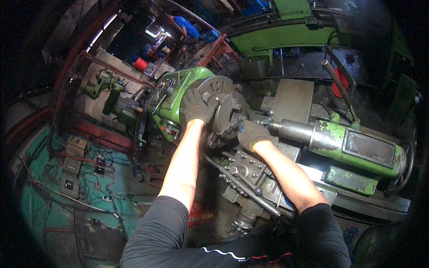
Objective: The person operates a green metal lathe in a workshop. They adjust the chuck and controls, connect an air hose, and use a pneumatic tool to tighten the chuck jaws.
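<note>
My left hand (196,106), in a dark work glove, lies with its fingers spread against the rim of the round steel lathe chuck (223,117). Behind that chuck is a larger slotted faceplate (219,84), mounted on the green headstock (181,82). My right hand (254,135), gloved too with a yellowish cuff, is closed close to the chuck's front jaws. A bit of blue shows by its fingertips; what it grips is hidden. Just right of this hand, a drill chuck (267,121) sticks out of the tailstock quill (295,130).
Below my right forearm sits the tool post (243,169) with its long lever handles. The green tailstock (357,149) stands at the right. Cables and boxes lie on a green surface (120,174) at the left. A person in blue (187,27) is in the background.
</note>
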Demonstrator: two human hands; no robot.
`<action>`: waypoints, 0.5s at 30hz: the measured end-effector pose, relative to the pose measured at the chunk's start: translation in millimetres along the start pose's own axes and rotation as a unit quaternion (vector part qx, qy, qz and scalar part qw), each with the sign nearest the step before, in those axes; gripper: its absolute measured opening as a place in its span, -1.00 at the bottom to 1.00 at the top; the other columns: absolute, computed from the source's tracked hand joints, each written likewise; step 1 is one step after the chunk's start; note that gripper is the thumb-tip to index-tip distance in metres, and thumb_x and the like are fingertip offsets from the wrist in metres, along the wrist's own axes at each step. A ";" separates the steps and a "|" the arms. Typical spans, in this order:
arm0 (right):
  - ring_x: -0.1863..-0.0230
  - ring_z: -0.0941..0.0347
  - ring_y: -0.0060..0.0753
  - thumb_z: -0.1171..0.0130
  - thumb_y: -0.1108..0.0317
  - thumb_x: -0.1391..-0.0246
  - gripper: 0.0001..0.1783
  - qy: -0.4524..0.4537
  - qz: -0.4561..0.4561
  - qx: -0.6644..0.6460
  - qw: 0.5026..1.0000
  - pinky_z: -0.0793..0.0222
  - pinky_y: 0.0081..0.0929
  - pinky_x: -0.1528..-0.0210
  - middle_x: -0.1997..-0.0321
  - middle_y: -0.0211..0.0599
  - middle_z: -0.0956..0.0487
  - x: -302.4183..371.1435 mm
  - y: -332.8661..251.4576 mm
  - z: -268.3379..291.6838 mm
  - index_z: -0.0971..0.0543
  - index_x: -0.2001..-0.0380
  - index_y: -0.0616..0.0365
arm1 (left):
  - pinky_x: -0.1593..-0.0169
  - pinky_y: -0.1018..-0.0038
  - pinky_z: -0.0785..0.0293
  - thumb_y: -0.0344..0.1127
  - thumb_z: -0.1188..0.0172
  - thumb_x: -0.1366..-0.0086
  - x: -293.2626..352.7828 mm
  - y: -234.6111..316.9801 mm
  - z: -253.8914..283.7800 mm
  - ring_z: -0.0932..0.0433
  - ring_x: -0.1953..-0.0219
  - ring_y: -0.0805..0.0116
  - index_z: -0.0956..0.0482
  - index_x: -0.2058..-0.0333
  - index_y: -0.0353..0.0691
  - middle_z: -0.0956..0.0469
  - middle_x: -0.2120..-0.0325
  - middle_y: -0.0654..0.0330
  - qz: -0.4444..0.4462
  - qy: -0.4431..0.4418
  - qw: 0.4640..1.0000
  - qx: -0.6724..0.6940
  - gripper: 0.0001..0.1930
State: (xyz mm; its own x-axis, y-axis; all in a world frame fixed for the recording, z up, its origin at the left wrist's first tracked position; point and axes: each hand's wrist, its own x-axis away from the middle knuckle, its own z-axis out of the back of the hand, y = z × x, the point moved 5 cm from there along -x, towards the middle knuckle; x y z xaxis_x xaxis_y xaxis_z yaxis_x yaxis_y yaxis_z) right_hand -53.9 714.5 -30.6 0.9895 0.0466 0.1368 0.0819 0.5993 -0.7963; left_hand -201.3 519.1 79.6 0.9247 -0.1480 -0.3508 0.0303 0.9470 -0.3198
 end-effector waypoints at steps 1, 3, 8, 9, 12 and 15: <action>-0.28 -0.71 0.27 -0.20 0.05 -0.40 -0.53 -0.002 0.004 0.004 1.000 -0.64 0.04 -0.32 -0.24 0.16 -0.76 -1.1 1.0 -0.9 -0.77 -0.11 0.18 | -0.59 -0.17 -0.25 0.63 -0.11 -0.42 -0.1 -0.7 -0.8 -0.24 -0.60 -0.31 -0.20 -0.61 -0.32 -0.23 -0.59 -0.22 0.000 0.003 1.000 0.000 0.19; -0.30 -0.70 0.27 -0.20 0.05 -0.40 -0.50 -0.007 0.003 -0.004 1.000 -0.62 0.04 -0.35 -0.26 0.18 -0.75 -5.6 4.7 -4.4 -0.76 -0.14 0.19 | -0.59 -0.19 -0.26 0.64 -0.11 -0.42 -0.8 -0.8 -0.7 -0.23 -0.61 -0.31 -0.20 -0.61 -0.33 -0.22 -0.59 -0.22 -0.004 0.002 1.000 -0.004 0.19; -0.36 -0.66 0.28 -0.18 0.05 -0.35 -0.42 -0.037 -0.001 -0.047 0.998 -0.54 0.00 -0.45 -0.33 0.21 -0.71 -16.6 13.5 -10.2 -0.70 -0.25 0.23 | -0.58 -0.23 -0.24 0.64 -0.11 -0.41 1.4 5.0 7.4 -0.19 -0.63 -0.30 -0.17 -0.64 -0.31 -0.20 -0.61 -0.21 0.003 -0.034 0.999 0.013 0.20; -0.36 -0.66 0.28 -0.18 0.05 -0.34 -0.41 -0.046 0.002 -0.049 0.998 -0.54 -0.01 -0.46 -0.33 0.22 -0.71 -21.0 15.3 -13.8 -0.69 -0.26 0.23 | -0.59 -0.23 -0.24 0.64 -0.12 -0.41 1.5 4.1 7.2 -0.18 -0.64 -0.30 -0.16 -0.64 -0.30 -0.19 -0.62 -0.20 0.004 -0.030 1.000 0.010 0.21; -0.33 -0.67 0.30 -0.18 0.03 -0.31 -0.41 -0.049 0.014 -0.052 0.997 -0.54 0.01 -0.43 -0.28 0.25 -0.72 -29.3 20.8 -21.3 -0.72 -0.20 0.24 | -0.59 -0.26 -0.22 0.63 -0.13 -0.41 3.2 3.5 7.9 -0.14 -0.67 -0.29 -0.14 -0.66 -0.26 -0.14 -0.65 -0.19 0.013 -0.036 0.999 0.008 0.20; -0.29 -0.68 0.31 -0.17 0.00 -0.30 -0.42 -0.038 0.017 -0.049 0.998 -0.55 0.05 -0.39 -0.21 0.28 -0.74 -25.8 23.2 -18.1 -0.75 -0.12 0.26 | -0.58 -0.32 -0.21 0.62 -0.14 -0.41 6.3 7.4 15.4 -0.09 -0.69 -0.28 -0.14 -0.66 -0.23 -0.11 -0.67 -0.17 0.019 -0.067 0.997 0.021 0.19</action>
State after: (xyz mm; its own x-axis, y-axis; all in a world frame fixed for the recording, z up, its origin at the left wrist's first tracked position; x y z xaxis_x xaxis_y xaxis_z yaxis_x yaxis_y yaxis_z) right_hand -75.4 712.7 -63.2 0.9804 0.1277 0.1500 0.0637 0.5150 -0.8548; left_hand -189.4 529.6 88.6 0.9679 -0.0754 -0.2397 0.0080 0.9626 -0.2708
